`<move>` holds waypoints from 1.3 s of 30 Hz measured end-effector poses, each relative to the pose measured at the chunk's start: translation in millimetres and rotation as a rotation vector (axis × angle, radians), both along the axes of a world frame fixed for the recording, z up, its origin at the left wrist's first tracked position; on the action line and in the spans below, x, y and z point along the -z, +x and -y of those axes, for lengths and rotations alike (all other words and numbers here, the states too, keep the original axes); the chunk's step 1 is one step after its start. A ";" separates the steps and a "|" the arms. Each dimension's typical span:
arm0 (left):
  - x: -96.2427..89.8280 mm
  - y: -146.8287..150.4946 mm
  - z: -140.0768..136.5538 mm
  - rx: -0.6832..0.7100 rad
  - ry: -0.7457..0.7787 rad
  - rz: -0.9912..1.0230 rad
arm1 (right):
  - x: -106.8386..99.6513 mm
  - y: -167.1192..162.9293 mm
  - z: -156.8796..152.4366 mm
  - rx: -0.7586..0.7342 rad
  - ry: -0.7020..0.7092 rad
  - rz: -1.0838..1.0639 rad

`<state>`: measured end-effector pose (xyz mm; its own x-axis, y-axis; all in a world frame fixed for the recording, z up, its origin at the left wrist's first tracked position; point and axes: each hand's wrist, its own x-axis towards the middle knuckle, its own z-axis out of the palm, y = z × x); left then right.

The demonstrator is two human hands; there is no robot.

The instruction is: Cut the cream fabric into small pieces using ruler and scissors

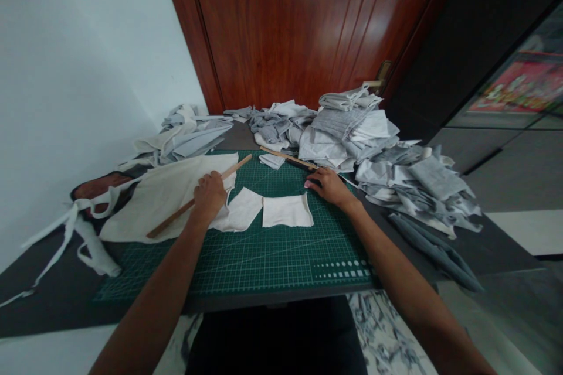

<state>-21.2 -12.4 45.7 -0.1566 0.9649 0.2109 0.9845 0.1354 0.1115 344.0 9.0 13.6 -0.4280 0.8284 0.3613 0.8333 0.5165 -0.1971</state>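
Note:
My left hand (210,194) is closed around the middle of a wooden strip (171,221), which lies slanted over a large piece of cream cloth (153,199). My right hand (331,187) rests at the mat's far right, thumb and fingers apart. Its fingertips touch or nearly touch the near end of a slim dark tool (299,164), whose kind I cannot make out, beside a second wooden strip (281,154). Between my hands, a rectangular white cloth piece (287,211) lies flat on the green cutting mat (264,258). Left of it is an irregular white cloth piece (243,211).
Grey and white cloth pieces form a tall pile (343,132) at the back and a lower pile (422,181) at the right. More cloth (185,137) and white ties (70,220) lie left. A small folded cloth (271,160) sits near the back. Beyond stands a wooden door (299,29).

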 end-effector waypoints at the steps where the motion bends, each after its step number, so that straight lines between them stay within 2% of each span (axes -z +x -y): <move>1: -3.2 1.3 0.6 -0.001 -0.014 0.017 | 1.1 -1.2 -0.1 -0.001 -0.010 0.008; 4: -16.1 4.8 1.0 0.003 -0.001 0.051 | 3.1 -3.5 -0.5 0.011 -0.028 -0.016; 6: -22.5 9.1 1.3 0.072 0.055 0.074 | 3.4 -4.2 -0.6 0.008 -0.040 -0.091; 9: -20.1 23.0 4.8 0.374 0.074 0.147 | 2.2 -4.3 -0.2 0.016 -0.052 -0.202; 13: -1.2 52.2 14.8 0.841 -0.005 0.178 | -4.5 -1.6 0.3 0.143 0.015 -0.342; 15: 6.4 65.9 18.9 0.985 -0.039 0.116 | -10.6 -0.8 1.7 0.215 0.088 -0.506; 17: 10.8 76.2 20.7 1.053 -0.044 0.051 | -17.6 -3.2 5.4 0.233 0.130 -0.712; 19: 13.4 82.9 20.4 1.053 -0.029 0.016 | -24.0 -11.1 11.9 0.143 0.056 -0.893; 22: 16.7 88.0 18.4 1.030 -0.032 -0.022 | -27.8 -32.7 25.3 -0.129 -0.197 -1.054; 26: 20.1 88.5 15.1 1.039 0.005 -0.050 | -16.4 -62.6 38.5 -0.346 -0.453 -1.022; 28: 20.9 84.9 14.4 1.016 0.041 -0.019 | -6.5 -69.9 39.5 -0.406 -0.515 -0.962; 30: 21.8 77.3 16.9 0.953 0.066 0.015 | 1.9 -70.9 37.3 -0.431 -0.521 -0.912; 33: 23.1 58.4 32.4 0.744 0.113 0.004 | 7.8 -65.5 32.2 -0.426 -0.487 -0.813; 35: 23.8 43.0 51.6 0.601 0.151 -0.055 | 7.8 -61.6 29.7 -0.411 -0.439 -0.745; 39: 25.1 16.1 97.2 0.458 0.219 -0.111 | 6.3 -57.7 28.1 -0.403 -0.262 -0.605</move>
